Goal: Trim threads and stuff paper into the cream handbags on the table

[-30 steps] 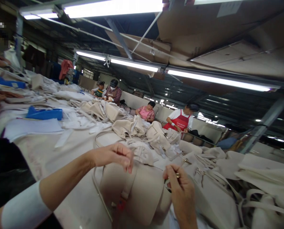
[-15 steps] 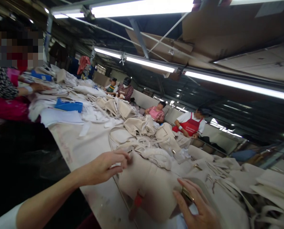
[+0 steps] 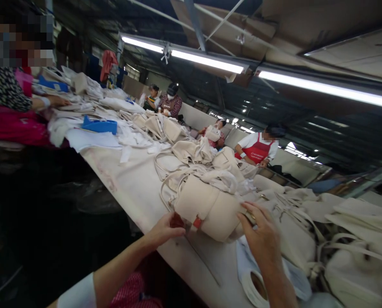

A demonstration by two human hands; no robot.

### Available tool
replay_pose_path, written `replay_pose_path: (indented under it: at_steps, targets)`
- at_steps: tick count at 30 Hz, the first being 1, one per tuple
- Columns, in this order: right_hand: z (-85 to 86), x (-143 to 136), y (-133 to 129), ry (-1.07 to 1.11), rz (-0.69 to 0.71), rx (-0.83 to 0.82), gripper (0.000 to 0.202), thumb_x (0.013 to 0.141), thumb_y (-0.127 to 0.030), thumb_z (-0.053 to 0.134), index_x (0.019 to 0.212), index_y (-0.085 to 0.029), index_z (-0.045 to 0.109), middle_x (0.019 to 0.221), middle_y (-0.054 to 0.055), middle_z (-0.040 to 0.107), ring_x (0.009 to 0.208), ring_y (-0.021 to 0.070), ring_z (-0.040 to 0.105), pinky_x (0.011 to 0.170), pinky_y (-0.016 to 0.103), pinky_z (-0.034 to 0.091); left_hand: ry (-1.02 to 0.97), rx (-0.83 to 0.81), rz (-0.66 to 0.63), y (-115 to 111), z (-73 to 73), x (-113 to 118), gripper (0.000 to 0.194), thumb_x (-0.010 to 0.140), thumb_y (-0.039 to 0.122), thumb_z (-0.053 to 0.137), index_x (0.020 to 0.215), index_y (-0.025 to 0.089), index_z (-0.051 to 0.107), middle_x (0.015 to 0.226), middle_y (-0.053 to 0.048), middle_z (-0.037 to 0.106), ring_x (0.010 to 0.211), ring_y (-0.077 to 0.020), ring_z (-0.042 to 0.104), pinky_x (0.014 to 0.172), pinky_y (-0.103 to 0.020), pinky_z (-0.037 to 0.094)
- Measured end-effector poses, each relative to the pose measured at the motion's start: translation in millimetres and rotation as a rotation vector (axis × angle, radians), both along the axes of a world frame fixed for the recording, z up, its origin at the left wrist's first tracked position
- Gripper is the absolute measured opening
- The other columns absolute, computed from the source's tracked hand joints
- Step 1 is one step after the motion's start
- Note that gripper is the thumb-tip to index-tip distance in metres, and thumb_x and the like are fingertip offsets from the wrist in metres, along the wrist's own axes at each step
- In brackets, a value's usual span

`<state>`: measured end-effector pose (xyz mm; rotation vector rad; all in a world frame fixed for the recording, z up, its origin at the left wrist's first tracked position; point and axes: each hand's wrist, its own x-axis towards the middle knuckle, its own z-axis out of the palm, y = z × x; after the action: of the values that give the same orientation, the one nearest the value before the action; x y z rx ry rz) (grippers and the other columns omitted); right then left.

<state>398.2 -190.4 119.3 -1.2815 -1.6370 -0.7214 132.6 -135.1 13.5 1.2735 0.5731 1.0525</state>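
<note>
On the table (image 3: 127, 182) — beige bag (image 3: 215, 209), left fingers (image 3: 167, 220) now lower, right fingers (image 3: 260, 215) against its side, grips unclear.

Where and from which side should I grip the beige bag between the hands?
Probably the right end of the beige bag, from the right, pinching front to back: that end faces the right hand, while a strap loops beside the left end and the orange-red tag sits on the front.

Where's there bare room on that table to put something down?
The table is bare between the white sheets and the left hand. Another patch borders the beige bag and white roll, crossed by a thin strip. Piled bags crowd the right side.
</note>
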Motion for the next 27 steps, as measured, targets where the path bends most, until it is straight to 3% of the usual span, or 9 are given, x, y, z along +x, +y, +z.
replay_pose_path:
  at_steps: [3, 8, 16, 21, 27]
  targets:
    - [3.4, -1.7, 6.2, -0.005, -0.007, -0.022, 0.032, 0.091, -0.043, 0.049, 0.101, -0.02, 0.069, 0.108, 0.013, 0.07, 0.098, 0.0265, 0.065, 0.088, 0.042, 0.05, 0.026, -0.035, 0.011, -1.5, -7.1, 12.8, 0.041, 0.056, 0.023, 0.078, 0.093, 0.014, 0.063, 0.093, -0.005, 0.067, 0.081, -0.0175, 0.061, 0.071, -0.029, 0.045]
    - [1.4, 3.4, 12.0, 0.026, -0.024, -0.025, 0.031, 0.089, -0.042, 0.049, 0.1, -0.02, 0.067, 0.107, 0.013, 0.07, 0.099, 0.027, 0.065, 0.088, 0.043, 0.05, -0.003, -0.036, 0.161, -1.9, 2.6, 30.8, 0.03, 0.058, 0.021, 0.075, 0.084, 0.015, 0.06, 0.075, 0.0, 0.062, 0.069, -0.0144, 0.056, 0.064, -0.026, 0.041]
    - [5.4, 3.0, 20.0, 0.008, -0.071, -0.054, 0.026, 0.086, -0.036, 0.05, 0.101, -0.02, 0.065, 0.108, 0.013, 0.068, 0.101, 0.0278, 0.063, 0.091, 0.044, 0.05, -0.403, -0.103, 0.265, -31.9, 27.0, 42.7, 0.06, 0.059, 0.017, 0.075, 0.114, 0.022, 0.052, 0.1, -0.001, 0.065, 0.077, -0.0131, 0.062, 0.067, -0.024, 0.047]
    - [1.5, -4.3, 14.5, -0.008, -0.091, -0.051, 0.031, 0.09, -0.034, 0.048, 0.111, -0.018, 0.064, 0.115, 0.016, 0.065, 0.109, 0.0301, 0.059, 0.094, 0.047, 0.048, -0.417, -0.271, 0.209, -44.0, 41.9, 34.5, 0.065, 0.053, 0.012, 0.072, 0.114, 0.023, 0.053, 0.109, -0.003, 0.064, 0.075, -0.0137, 0.064, 0.067, -0.026, 0.051]
    - [-15.9, 10.2, 3.6, -0.037, -0.135, -0.032, 0.041, 0.095, -0.038, 0.042, 0.122, -0.014, 0.062, 0.121, 0.019, 0.063, 0.111, 0.0319, 0.058, 0.094, 0.049, 0.048, -0.332, -0.298, 0.078, -34.5, 42.8, 42.0, 0.064, 0.063, 0.03, 0.078, 0.118, 0.02, 0.048, 0.101, -0.006, 0.066, 0.073, -0.0175, 0.067, 0.066, -0.03, 0.054]
